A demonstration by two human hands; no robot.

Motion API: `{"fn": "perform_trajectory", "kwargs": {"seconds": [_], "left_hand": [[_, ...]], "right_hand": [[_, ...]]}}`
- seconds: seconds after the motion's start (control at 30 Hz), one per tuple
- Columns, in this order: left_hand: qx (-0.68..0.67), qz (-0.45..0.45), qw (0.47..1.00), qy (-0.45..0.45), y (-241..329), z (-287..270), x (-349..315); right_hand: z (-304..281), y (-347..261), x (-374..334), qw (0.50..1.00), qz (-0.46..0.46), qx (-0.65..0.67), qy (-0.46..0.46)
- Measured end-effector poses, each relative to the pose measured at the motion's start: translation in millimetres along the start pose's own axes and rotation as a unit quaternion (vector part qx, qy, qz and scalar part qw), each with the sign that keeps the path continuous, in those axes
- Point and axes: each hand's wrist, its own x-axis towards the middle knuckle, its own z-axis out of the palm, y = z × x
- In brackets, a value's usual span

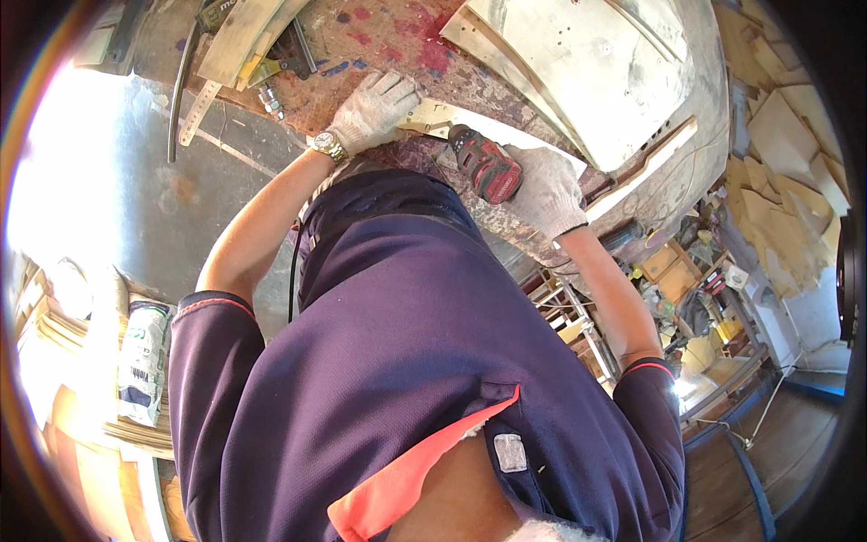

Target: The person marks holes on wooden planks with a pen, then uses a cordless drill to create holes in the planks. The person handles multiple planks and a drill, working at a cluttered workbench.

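My left hand (pixel 375 113), in a pale knitted work glove with a watch at the wrist, grips the left end of a pale strip (pixel 492 125) at the bench's near edge. Its fingers are bent over the far side and its thumb is on the near side. In my right hand (pixel 546 188), gloved too, is a red and black cordless drill (pixel 488 167). The drill lies roughly level, its nose directed left at the strip close to my left hand. Whether the bit touches the strip cannot be made out. My right fingers are partly hidden behind the drill.
Large pale curved panels (pixel 578 72) lie on the paint-stained workbench (pixel 361 36) beyond the strip. At the back left are curved wooden pieces (pixel 244 41) and a small metal fitting (pixel 270 102). A cluttered shelf (pixel 677 271) stands at right; a white printed bag (pixel 143 361) sits at left.
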Motion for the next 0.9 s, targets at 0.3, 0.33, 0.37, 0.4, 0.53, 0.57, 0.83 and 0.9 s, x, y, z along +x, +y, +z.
{"fn": "perform_trajectory", "kwargs": {"seconds": [0.3, 0.33, 0.37, 0.4, 0.53, 0.57, 0.83, 0.9], "left_hand": [[0.004, -0.005, 1.0, 0.001, 0.0, 1.1, -0.5], [0.005, -0.008, 1.0, -0.008, 0.4, 1.0, -0.3], [0.005, -0.011, 1.0, -0.017, 0.7, 0.8, -0.3], [0.003, -0.009, 1.0, -0.012, 0.6, 0.6, -0.1], [0.001, -0.006, 1.0, 0.001, 0.8, 0.8, -0.1], [0.003, -0.006, 1.0, 0.002, 0.9, 0.7, -0.3], [0.006, -0.012, 1.0, -0.011, 2.0, -2.5, 0.3], [0.008, -0.009, 1.0, -0.006, 1.1, -3.5, 0.6]], "right_hand": [[-3.3, 0.5, 4.1, 1.0, 0.001, -0.009, -0.024], [-3.2, 0.6, 4.2, 1.0, -0.001, -0.01, -0.021], [-2.8, 0.5, 4.1, 1.0, -0.003, -0.009, -0.019], [-2.4, 0.4, 3.9, 1.0, 0.004, -0.008, -0.02], [-0.3, 1.2, 3.0, 1.0, 0.015, 0.015, -0.013], [0.1, 1.6, 2.6, 0.999, 0.018, 0.027, -0.011], [6.7, 4.7, -4.0, 0.998, -0.017, 0.044, 0.039], [8.6, 5.3, -3.8, 0.998, -0.018, 0.05, 0.047]]}}
